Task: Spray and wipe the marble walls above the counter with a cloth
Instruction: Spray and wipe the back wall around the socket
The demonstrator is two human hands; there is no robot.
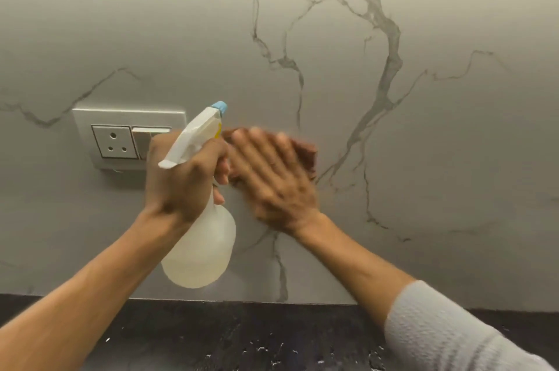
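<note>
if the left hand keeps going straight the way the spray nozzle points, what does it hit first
Probably bare marble wall. The left hand aims the spray bottle up and right, past the socket plate; depth is unclear.

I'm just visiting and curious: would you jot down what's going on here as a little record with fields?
Setting: marble wall above a dark counter
Left hand: grips a spray bottle, nozzle toward the wall
Right hand: flat on a brown cloth against the wall, blurred
Nearby: socket plate behind the left hand
Bottle contents: pale liquid
</note>
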